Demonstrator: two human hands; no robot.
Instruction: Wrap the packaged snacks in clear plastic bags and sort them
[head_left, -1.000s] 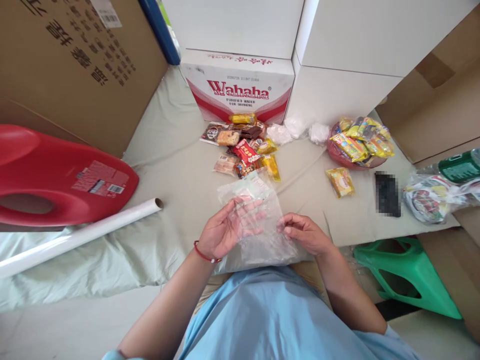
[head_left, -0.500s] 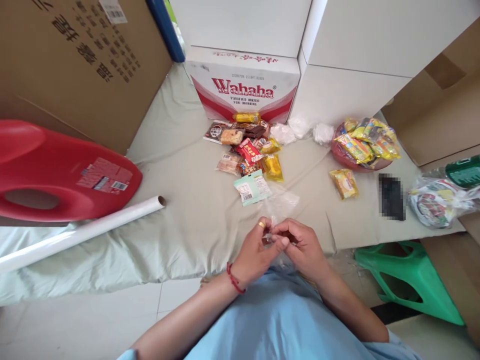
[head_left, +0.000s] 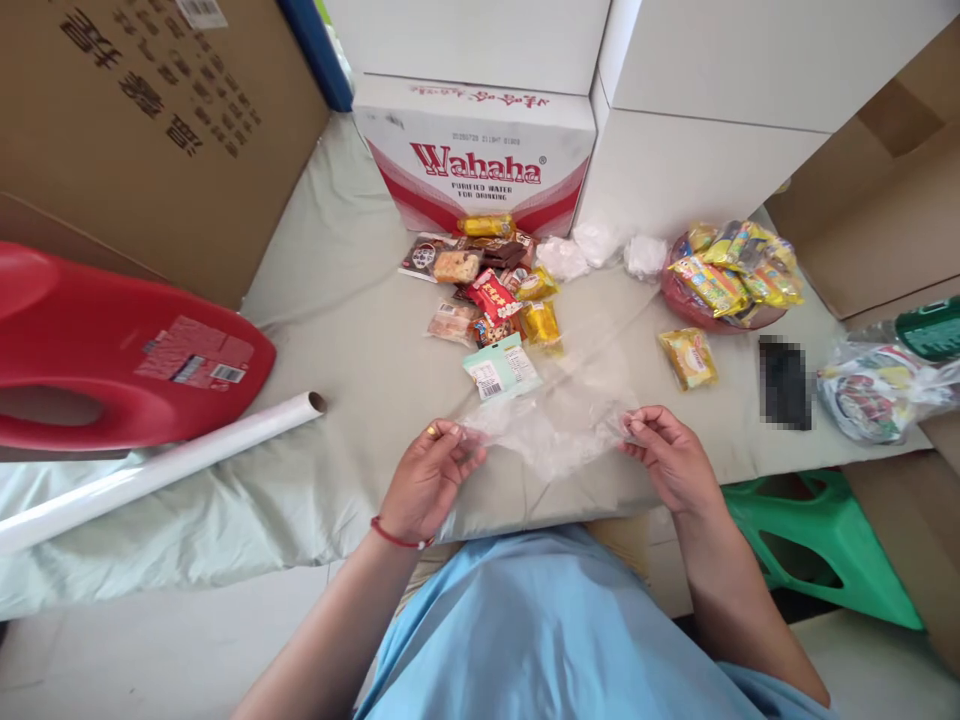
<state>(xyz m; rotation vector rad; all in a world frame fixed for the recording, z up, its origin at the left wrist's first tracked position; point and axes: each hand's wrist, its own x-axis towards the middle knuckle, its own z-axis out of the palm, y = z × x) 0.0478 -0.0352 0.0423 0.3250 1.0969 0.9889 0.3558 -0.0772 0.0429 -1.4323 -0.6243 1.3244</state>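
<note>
A clear plastic bag is stretched between my hands, low over the front of the cloth-covered surface. My left hand pinches its left edge, with a ring and a red bracelet showing on that arm. Its right edge is pinched in my right hand. Just beyond the bag lies a pale green snack packet. Behind that sits a pile of wrapped snacks, among them a red packet, a yellow packet and a pinkish packet.
A red bowl heaped with yellow packets stands at right, near a single yellow snack and a blurred black object. A Wahaha carton stands behind. At left are a white roll and a red jug; a green stool is low right.
My hands were together at the gathered bag. They have moved apart, left and right, and the bag is now spread wide between them.
</note>
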